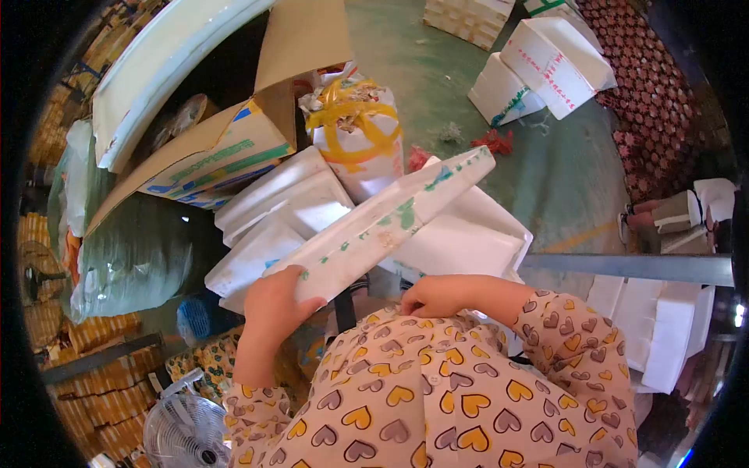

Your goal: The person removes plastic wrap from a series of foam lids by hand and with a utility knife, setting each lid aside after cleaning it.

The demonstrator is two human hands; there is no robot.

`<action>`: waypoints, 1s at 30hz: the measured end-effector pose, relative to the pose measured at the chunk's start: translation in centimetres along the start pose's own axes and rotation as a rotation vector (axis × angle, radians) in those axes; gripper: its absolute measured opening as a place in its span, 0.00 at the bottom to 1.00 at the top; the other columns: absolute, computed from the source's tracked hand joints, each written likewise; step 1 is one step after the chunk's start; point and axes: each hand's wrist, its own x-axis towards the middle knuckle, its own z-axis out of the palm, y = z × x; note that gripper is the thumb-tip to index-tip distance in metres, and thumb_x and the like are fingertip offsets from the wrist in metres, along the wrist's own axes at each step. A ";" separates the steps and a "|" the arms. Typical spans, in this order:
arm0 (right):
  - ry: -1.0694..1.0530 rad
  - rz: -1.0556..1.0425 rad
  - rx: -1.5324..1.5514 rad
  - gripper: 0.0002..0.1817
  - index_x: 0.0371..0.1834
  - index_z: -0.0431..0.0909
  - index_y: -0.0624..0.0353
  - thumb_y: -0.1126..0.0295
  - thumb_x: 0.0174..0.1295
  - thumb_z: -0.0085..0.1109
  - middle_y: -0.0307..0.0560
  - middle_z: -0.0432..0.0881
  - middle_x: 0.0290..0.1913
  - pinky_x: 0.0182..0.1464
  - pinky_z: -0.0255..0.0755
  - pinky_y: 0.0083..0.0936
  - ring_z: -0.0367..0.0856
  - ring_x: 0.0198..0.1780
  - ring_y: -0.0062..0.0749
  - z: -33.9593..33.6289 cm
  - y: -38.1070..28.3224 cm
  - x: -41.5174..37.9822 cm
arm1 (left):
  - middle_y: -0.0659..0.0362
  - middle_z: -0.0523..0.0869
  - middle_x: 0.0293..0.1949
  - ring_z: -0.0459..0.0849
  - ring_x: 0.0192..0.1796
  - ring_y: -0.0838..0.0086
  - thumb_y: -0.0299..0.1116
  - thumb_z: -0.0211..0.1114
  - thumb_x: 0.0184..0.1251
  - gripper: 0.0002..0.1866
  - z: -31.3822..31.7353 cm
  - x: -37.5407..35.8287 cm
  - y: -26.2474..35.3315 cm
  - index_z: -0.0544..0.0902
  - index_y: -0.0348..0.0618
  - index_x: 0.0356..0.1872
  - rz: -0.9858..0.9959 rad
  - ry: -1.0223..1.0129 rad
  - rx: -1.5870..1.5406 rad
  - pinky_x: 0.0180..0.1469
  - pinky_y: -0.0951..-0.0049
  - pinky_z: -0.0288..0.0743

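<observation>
Left grip [277,308]: clasping the foam board [382,226] near one end
Right grip [429,296]: fingers curled beside the shirt [421,382]; cannot tell what's inside

Single head-worn view, looking forward and steeply down past the wearer's own shirt [421,390], which filled the bottom centre. Lens very wide: round edge, dark corners. Left hand [273,300] and right hand [427,298] sat close, around mid-frame. Green floor [569,183] ran farther off toward the top; fan [187,429] caught at lower left.
</observation>
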 end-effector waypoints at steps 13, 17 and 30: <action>-0.079 0.014 -0.050 0.07 0.36 0.72 0.60 0.69 0.59 0.49 0.52 0.78 0.31 0.39 0.67 0.35 0.74 0.34 0.44 0.3 -0.5 -2.7 | 0.51 0.83 0.31 0.80 0.35 0.55 0.48 0.71 0.40 0.26 -1.6 -1.0 0.8 0.78 0.43 0.41 0.014 0.036 -0.025 0.37 0.59 0.73; -0.045 -0.028 0.014 0.06 0.34 0.72 0.60 0.69 0.59 0.48 0.50 0.77 0.30 0.38 0.67 0.33 0.73 0.33 0.41 1.1 0.0 -4.4 | 0.51 0.83 0.32 0.80 0.35 0.55 0.47 0.71 0.40 0.26 -2.3 -1.0 1.0 0.78 0.43 0.41 0.037 0.047 -0.042 0.38 0.59 0.73; 0.072 0.028 0.254 0.07 0.33 0.72 0.55 0.64 0.56 0.51 0.47 0.76 0.34 0.40 0.66 0.31 0.73 0.36 0.36 4.1 1.3 -5.6 | 0.50 0.82 0.32 0.80 0.35 0.55 0.47 0.70 0.42 0.27 -4.9 1.7 3.7 0.77 0.42 0.42 0.283 0.115 -0.069 0.37 0.60 0.72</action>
